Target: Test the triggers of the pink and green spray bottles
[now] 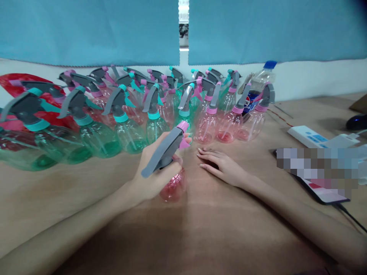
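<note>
I am looking through the head camera from far away, and the left hand (151, 183) is holding one pink spray bottle (173, 187). Its grip is closing around the upper part of this bottle, under the grey trigger head (163, 154) with the pink nozzle (182, 125). The bottle is sitting in front of the rows, near the middle of the table (223, 233); I cannot tell if its base is fully touching the wood. The right hand (228, 168) is resting on the table, palm down, with the fingers loosely spread, and it is gripping nothing.

As for the progress, I am judging that most is done. The green spray bottles (107, 143) are standing at the left and centre of the front row, the other pink spray bottles (228, 128) at its right end, and more are crowding behind them. All those in front are wearing their trigger heads. The held one is also carrying its head, but the fingers are covering the neck, so I am not seeing whether it is tight. What is remaining, in my judgement, is only this bottle, which is standing apart from the rows. I am not finding any loose head or headless bottle in view.
</note>
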`<move>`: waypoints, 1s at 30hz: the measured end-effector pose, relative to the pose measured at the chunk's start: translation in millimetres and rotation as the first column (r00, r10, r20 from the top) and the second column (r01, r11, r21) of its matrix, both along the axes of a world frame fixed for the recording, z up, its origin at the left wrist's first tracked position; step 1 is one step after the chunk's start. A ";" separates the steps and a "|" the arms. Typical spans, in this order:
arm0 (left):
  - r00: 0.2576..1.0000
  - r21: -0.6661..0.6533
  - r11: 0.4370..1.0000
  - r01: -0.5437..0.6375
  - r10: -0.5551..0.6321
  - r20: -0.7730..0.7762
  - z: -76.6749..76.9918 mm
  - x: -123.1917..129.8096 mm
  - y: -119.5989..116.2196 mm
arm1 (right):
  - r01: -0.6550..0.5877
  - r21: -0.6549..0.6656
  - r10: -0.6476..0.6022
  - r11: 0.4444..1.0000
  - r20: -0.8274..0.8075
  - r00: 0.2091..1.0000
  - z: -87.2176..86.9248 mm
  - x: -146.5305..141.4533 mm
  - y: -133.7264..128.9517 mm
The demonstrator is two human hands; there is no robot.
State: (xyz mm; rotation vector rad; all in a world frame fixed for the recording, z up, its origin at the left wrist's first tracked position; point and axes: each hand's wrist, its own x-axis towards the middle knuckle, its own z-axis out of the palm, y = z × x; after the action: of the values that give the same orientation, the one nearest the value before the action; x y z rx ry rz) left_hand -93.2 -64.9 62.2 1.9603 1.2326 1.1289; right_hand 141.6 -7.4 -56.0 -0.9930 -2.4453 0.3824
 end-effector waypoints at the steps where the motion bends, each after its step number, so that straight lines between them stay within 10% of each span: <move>1: 1.000 -0.014 1.000 0.014 -0.014 0.013 0.0 -0.4 -0.1 | -0.002 -0.001 0.002 1.000 0.000 1.000 -0.1 0.0 0.0; 30: 0.996 0.037 0.996 0.086 -0.088 0.033 2.3 -3.0 2.6 | -0.018 -0.020 0.018 1.000 -0.018 1.000 1.7 -0.2 0.0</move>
State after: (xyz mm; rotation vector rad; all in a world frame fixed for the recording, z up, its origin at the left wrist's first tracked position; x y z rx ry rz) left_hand -96.2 -62.3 64.5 1.9921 1.1051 1.1435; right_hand 141.4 -7.4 -54.3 -0.9727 -2.4406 0.4215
